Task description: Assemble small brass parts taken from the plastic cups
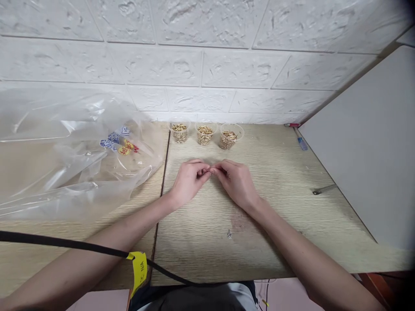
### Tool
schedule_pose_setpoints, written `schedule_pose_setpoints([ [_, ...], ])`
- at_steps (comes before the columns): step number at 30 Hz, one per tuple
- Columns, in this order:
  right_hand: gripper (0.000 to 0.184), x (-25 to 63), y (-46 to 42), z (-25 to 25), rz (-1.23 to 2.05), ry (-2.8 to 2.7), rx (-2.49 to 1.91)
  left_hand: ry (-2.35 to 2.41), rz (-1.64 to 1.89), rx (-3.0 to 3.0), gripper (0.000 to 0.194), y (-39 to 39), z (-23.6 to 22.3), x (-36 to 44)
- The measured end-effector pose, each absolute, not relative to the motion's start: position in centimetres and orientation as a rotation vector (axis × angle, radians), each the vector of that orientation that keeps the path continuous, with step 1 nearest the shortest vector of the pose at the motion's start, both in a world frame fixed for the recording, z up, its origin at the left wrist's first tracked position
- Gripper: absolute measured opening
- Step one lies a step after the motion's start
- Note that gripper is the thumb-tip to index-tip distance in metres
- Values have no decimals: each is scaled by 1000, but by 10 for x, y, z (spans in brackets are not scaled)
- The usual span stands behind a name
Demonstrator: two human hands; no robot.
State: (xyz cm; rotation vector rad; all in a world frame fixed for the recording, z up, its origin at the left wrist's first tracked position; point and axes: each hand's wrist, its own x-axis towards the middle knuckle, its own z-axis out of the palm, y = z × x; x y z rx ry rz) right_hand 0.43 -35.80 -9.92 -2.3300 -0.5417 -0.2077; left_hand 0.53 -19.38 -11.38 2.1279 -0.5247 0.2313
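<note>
Over tabletop (pixel 194 242), L hand (pixel 189 181) & R hand (pixel 239 183) meet, pinched narrow, contents unclear.

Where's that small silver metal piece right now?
In the head view, the small silver metal piece lies below centre on the pale wooden tabletop, left of the right forearm.

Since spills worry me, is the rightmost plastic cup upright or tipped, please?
Upright: the rightmost cup has its rim uppermost, golden pieces gathered below.
</note>
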Motion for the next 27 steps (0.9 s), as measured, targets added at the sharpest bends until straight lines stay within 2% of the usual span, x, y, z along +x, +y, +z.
schedule_pose_setpoints([
  [8,14,11,-368,-88,-93,-500,-2179,-501,223,2086,12,-195,-114,3],
  [17,16,10,-364,-103,-4,-275,-1873,-475,239,2041,11,-195,-114,4],
  [27,13,6,-361,-102,-191,-486,-2023,-445,183,2035,9,-195,-112,3],
])
